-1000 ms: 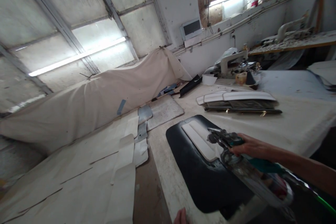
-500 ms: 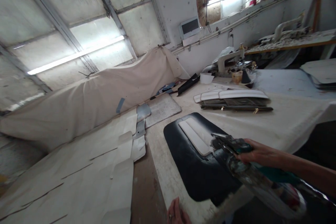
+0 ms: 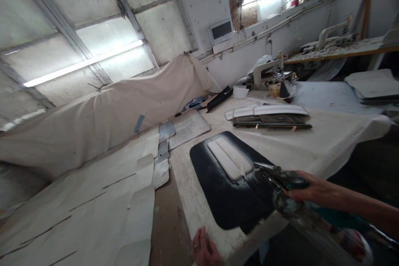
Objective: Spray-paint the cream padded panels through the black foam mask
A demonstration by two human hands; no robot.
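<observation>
My right hand (image 3: 301, 185) grips a spray gun (image 3: 274, 176) with a metal nozzle and a cup hanging below, at the lower right. The nozzle points left over a black rounded panel (image 3: 212, 181), just off the right side of a white rectangular piece (image 3: 229, 158) lying on it. Pale overspray shows on the black around this piece. My left hand (image 3: 204, 249) holds nothing; its fingers, one with a ring, rest on the near left edge of the board (image 3: 183, 178) beneath the panel. The gun's lower part is blurred and dark.
Behind the panel lies a stack of white and dark pieces (image 3: 268, 113) with zipper pulls. Sewing machines (image 3: 268, 70) stand at the back right. White sheets (image 3: 109, 199) cover the left surface, with draped cloth (image 3: 162, 87) behind. More pieces (image 3: 374, 83) are stacked far right.
The nozzle has shifted from over the white piece to just beyond its right edge, uncovering that corner. The whole view has shifted slightly. My left hand stays at the board's edge.
</observation>
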